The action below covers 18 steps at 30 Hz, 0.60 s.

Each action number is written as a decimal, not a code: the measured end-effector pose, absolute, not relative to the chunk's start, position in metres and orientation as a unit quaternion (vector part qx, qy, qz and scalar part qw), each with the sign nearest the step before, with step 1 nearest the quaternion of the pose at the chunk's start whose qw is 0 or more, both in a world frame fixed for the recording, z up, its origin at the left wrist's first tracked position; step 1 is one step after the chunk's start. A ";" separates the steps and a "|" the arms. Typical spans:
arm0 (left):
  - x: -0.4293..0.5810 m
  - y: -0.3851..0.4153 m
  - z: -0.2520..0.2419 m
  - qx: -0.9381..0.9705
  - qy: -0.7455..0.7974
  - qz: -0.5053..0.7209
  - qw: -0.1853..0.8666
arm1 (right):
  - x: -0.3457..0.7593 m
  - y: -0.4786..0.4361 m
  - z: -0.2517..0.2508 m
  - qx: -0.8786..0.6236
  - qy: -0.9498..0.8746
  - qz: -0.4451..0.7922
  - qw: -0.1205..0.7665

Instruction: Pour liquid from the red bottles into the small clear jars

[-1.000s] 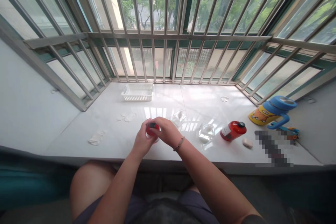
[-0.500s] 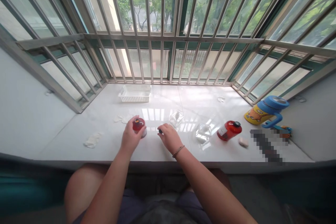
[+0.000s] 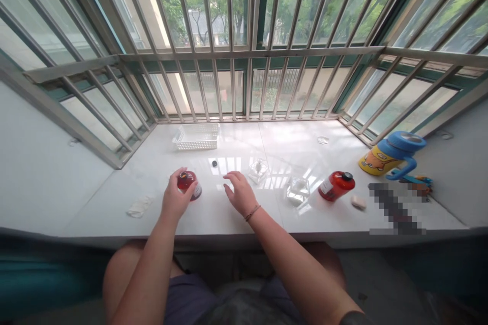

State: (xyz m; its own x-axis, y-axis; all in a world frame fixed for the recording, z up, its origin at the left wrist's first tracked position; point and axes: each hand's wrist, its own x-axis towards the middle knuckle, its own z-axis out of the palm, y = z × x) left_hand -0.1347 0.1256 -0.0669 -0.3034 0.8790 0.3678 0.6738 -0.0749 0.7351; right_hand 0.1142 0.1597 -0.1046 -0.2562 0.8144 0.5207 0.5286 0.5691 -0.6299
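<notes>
My left hand (image 3: 174,195) is wrapped round a red bottle (image 3: 189,183) that stands on the white ledge, its neck uncapped and part of its side hidden by my fingers. A small black cap (image 3: 214,163) lies on the ledge beyond and to the right of that bottle. My right hand (image 3: 240,193) is open above the ledge, fingers apart, with nothing in it. To its right sit a clear glass bottle (image 3: 259,170) and a clear square glass container (image 3: 298,191). Farther right, a second red bottle (image 3: 336,186) has its black cap on.
A white perforated basket (image 3: 196,137) stands at the back left. Crumpled white tissue (image 3: 139,206) lies at the left. On the right are a pinkish lump (image 3: 358,203), a blue-and-yellow mug (image 3: 392,155) and a blurred-out item. Metal bars (image 3: 251,53) close off the window side.
My right hand has let go of the black cap, which now lies on the ledge, and its fingers have opened. My left hand has shifted slightly left with the red bottle.
</notes>
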 end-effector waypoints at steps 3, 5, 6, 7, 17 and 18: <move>-0.131 0.121 -0.069 0.579 0.664 0.456 0.125 | 0.138 0.154 -0.099 -0.490 -0.684 0.093 0.532; -0.127 0.118 -0.071 0.579 0.658 0.463 0.131 | 0.154 0.158 -0.099 -0.543 -0.601 0.048 0.584; -0.125 0.117 -0.072 0.578 0.657 0.464 0.135 | 0.161 0.162 -0.100 -0.568 -0.568 0.044 0.593; -0.123 0.116 -0.072 0.579 0.656 0.464 0.141 | 0.167 0.167 -0.102 -0.591 -0.545 0.052 0.592; -0.075 0.088 -0.055 0.653 0.511 0.554 -0.070 | 0.193 0.210 -0.119 -0.590 -0.644 0.260 0.412; -0.062 0.084 -0.055 0.669 0.492 0.554 -0.059 | 0.192 0.203 -0.120 -0.580 -0.653 0.265 0.410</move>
State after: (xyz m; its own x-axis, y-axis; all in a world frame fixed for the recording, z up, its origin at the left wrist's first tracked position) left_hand -0.0621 0.0836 -0.0548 -0.0981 0.5926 0.7995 0.7241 -0.5086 0.4659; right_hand 0.1918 0.2026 -0.1200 0.0075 0.9737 0.2277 0.5394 0.1878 -0.8208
